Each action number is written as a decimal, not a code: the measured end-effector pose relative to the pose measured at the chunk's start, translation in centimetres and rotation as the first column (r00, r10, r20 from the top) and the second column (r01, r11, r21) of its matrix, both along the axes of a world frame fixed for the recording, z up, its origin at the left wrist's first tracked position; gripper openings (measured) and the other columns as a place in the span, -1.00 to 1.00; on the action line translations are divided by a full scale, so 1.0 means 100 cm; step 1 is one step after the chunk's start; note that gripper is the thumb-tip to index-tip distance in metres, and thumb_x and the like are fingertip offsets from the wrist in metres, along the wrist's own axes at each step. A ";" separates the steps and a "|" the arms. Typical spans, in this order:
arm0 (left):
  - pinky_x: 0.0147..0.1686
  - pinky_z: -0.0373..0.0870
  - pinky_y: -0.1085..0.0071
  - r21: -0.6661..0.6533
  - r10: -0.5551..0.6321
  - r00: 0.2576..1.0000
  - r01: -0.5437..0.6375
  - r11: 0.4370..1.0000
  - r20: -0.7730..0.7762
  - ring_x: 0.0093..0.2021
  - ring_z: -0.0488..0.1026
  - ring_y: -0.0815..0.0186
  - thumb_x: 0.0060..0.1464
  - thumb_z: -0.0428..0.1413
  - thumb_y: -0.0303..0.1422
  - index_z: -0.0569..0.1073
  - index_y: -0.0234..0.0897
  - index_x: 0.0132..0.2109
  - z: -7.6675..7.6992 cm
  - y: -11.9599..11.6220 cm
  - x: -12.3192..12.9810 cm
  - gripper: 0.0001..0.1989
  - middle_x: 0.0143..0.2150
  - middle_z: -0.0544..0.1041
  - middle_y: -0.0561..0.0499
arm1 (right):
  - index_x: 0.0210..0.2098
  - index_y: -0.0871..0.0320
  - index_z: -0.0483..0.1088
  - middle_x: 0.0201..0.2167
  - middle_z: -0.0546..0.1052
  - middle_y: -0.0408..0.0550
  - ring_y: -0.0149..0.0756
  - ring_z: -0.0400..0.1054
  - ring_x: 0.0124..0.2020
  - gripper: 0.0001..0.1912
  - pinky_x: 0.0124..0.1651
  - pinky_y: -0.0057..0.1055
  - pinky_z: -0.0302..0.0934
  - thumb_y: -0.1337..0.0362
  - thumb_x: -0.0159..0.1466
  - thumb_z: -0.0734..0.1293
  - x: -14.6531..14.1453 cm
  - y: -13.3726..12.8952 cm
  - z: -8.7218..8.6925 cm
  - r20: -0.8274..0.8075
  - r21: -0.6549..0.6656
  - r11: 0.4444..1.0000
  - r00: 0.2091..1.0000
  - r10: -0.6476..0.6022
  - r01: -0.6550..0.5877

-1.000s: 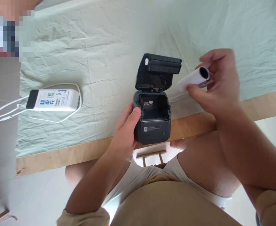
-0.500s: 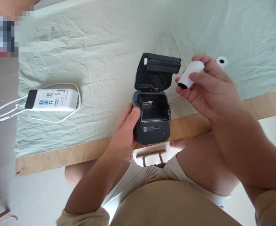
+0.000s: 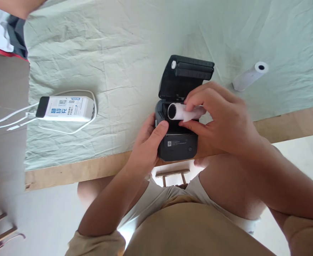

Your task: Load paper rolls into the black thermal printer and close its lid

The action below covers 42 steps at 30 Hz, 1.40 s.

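A small dark label printer (image 3: 178, 149) stands at the table's near edge with its lid (image 3: 187, 71) swung up. My left hand (image 3: 149, 140) grips the printer's left side, thumb on the rim of its paper bay. Pinched in my right hand (image 3: 215, 110) is a white paper roll (image 3: 184, 112), held over the bay and partly inside its opening. The roll lies nearly level, its dark-lined open end facing left. My right fingers cover its other end. Whether the roll touches the bay floor is hidden.
A second white paper roll (image 3: 248, 78) lies on the pale green cloth (image 3: 124, 64) to the right. On the left is a white power bank-like block (image 3: 65, 108) with white cables. Another person's arm (image 3: 17, 7) shows at the top left. A wooden stool (image 3: 172, 174) is below.
My right hand has brought the paper roll left and down, from beside the lid to the printer's bay. The roll has turned closer to level. My left hand still holds the printer.
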<state>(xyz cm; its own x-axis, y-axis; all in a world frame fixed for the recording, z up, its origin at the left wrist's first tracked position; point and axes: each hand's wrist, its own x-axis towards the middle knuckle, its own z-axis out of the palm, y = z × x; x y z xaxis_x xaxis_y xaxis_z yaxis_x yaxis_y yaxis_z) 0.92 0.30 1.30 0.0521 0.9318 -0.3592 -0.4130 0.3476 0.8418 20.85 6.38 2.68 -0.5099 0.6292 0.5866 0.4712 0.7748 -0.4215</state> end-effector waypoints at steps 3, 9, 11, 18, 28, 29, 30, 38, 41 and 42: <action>-0.16 0.72 0.27 -0.006 -0.023 1.000 0.023 1.000 0.002 0.00 0.75 0.04 0.22 0.42 0.06 0.64 -0.17 0.10 -0.001 0.001 0.001 -0.51 -0.02 0.77 -0.08 | -0.12 0.02 0.42 -0.10 0.67 -0.11 -0.22 0.61 -0.18 -0.81 -0.19 -0.23 0.46 0.40 0.41 0.48 0.000 0.001 -0.001 0.063 -0.041 0.999 0.998 0.014 -0.012; -0.10 0.72 0.25 -0.018 -0.032 0.999 0.032 0.999 -0.006 0.06 0.74 0.02 0.24 0.40 0.05 0.62 -0.16 0.11 -0.002 0.001 0.000 -0.52 0.03 0.77 -0.09 | -0.09 -0.01 0.48 -0.15 0.71 -0.15 -0.20 0.63 -0.20 -0.73 -0.17 -0.24 0.50 0.51 0.35 0.38 0.000 -0.005 0.006 0.059 -0.207 0.978 0.998 -0.013 0.025; -0.16 0.70 0.30 -0.015 -0.039 0.999 0.039 0.999 0.002 0.03 0.74 0.05 0.25 0.41 0.03 0.62 -0.15 0.09 -0.001 0.001 0.000 -0.55 0.01 0.77 -0.06 | -0.12 -0.01 0.48 -0.18 0.71 -0.17 -0.23 0.63 -0.22 -0.66 -0.16 -0.26 0.51 0.57 0.29 0.33 0.000 -0.006 0.007 0.055 -0.240 0.971 0.998 0.002 0.011; -0.44 0.45 0.43 -0.052 -0.006 0.999 0.004 0.999 -0.042 -0.27 0.65 0.24 0.23 0.43 0.02 0.66 -0.16 0.05 0.003 -0.001 0.001 -0.58 -0.10 0.77 -0.02 | -0.15 -0.06 0.45 -0.23 0.73 -0.26 -0.24 0.65 -0.27 -0.65 -0.05 -0.19 0.56 0.57 0.29 0.34 -0.005 -0.012 0.013 -0.073 -0.136 0.989 0.995 -0.075 0.064; -0.29 0.57 0.43 -0.003 0.000 1.000 0.000 1.000 -0.009 -0.25 0.63 0.27 0.19 0.46 -0.13 0.63 -0.20 -0.05 0.005 0.000 0.000 -0.67 -0.25 0.69 0.04 | -0.15 -0.01 0.43 -0.31 0.70 -0.25 -0.36 0.61 -0.34 -0.68 -0.20 -0.27 0.46 0.57 0.31 0.38 -0.013 -0.030 0.004 -0.141 -0.020 0.992 0.982 0.122 -0.126; -0.28 0.58 0.43 -0.008 -0.014 1.000 0.014 1.000 -0.005 -0.24 0.63 0.27 0.18 0.46 -0.18 0.63 -0.19 -0.02 0.005 0.000 -0.001 -0.69 -0.24 0.69 0.05 | -0.14 0.00 0.43 -0.29 0.71 -0.23 -0.36 0.62 -0.32 -0.72 -0.20 -0.27 0.45 0.54 0.33 0.39 -0.015 -0.032 0.001 -0.159 -0.017 0.991 0.978 0.132 -0.136; -0.24 0.60 0.43 -0.014 -0.026 1.000 0.026 1.000 -0.006 -0.21 0.64 0.26 0.18 0.45 -0.23 0.63 -0.18 0.02 0.005 -0.001 -0.003 -0.68 -0.20 0.70 0.05 | -0.13 0.00 0.43 -0.28 0.71 -0.21 -0.35 0.62 -0.31 -0.74 -0.19 -0.26 0.44 0.52 0.34 0.39 -0.016 -0.033 -0.003 -0.179 -0.014 0.991 0.975 0.131 -0.136; -0.03 0.70 0.31 -0.071 -0.082 0.994 0.076 0.995 -0.073 0.05 0.70 0.08 0.09 0.45 -0.42 0.61 -0.09 0.22 0.003 -0.004 -0.007 -0.46 0.03 0.75 -0.01 | -0.14 -0.09 0.45 -0.35 0.58 -0.18 -0.23 0.46 -0.38 -0.78 -0.26 -0.16 0.31 0.42 0.39 0.37 -0.006 -0.024 -0.010 -0.421 -0.067 0.996 0.904 -0.075 0.051; -0.07 0.74 0.26 -0.087 -0.082 0.995 0.077 0.993 -0.052 0.10 0.72 0.00 0.07 0.45 -0.42 0.60 -0.09 0.23 0.003 -0.004 -0.007 -0.43 0.06 0.76 -0.04 | -0.01 -0.16 0.45 -0.10 0.56 -0.08 -0.12 0.51 -0.15 -0.84 -0.12 -0.11 0.36 0.21 0.43 0.39 0.002 -0.010 -0.013 -0.480 -0.198 0.962 0.837 -0.262 0.187; -0.08 0.74 0.27 -0.076 -0.079 0.996 0.075 0.994 -0.052 0.09 0.73 0.01 0.07 0.46 -0.42 0.61 -0.09 0.22 0.003 -0.004 -0.007 -0.44 0.06 0.76 -0.03 | 0.10 -0.20 0.42 0.05 0.56 -0.07 -0.09 0.54 -0.03 -0.73 -0.05 -0.09 0.39 0.14 0.43 0.41 0.004 -0.006 -0.015 -0.451 -0.232 0.957 0.853 -0.262 0.171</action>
<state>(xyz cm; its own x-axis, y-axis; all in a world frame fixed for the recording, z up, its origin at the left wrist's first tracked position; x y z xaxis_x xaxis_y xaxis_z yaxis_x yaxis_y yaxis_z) 0.23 -0.09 1.61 0.1004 0.8965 -0.4316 -0.3362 0.4388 0.8333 21.28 5.81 1.18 -0.0383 0.8070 0.5893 0.3266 0.5674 -0.7559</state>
